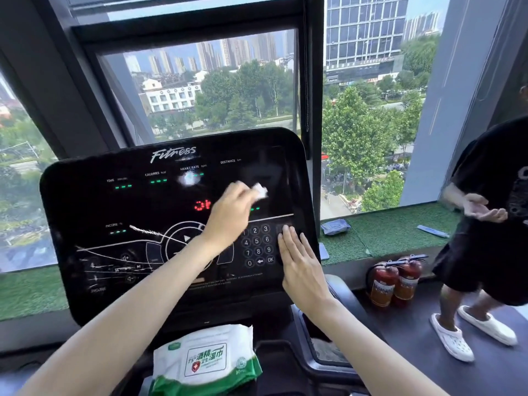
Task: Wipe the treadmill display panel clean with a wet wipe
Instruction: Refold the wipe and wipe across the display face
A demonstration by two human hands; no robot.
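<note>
Glossy black plastic forms the display panel (85, 201), a broad slab with rounded corners. Its face is printed with thin white lines, green dashes and red digits, and pale streaks smear the lower left. The wet wipe (260, 191) is a small crumpled white wad, soft-edged with blur, against the upper right part of the panel below the "DISTANCE" label. The left hand (228, 210) pinches it at the fingertips, and the wipe sticks out beyond them, up and to the right. The fingers are blurred, so I cannot tell which ones hold it. The right hand (297, 252) lies flat on the panel's lower right, fingers straight and close together, just beside the number keypad (257, 244). The left hand and wrist cover part of the red digits and of the round control ring.

Below the panel sits a soft white-and-green pack of wipes (204, 358), its lower edge cut off by the frame. To the right, a ledge of rough green turf (385, 232) holds a crinkled grey packet (334, 226), with two red fire extinguishers (395, 281) standing below it. Another person (491, 195) in black clothes is cut off at the right edge.
</note>
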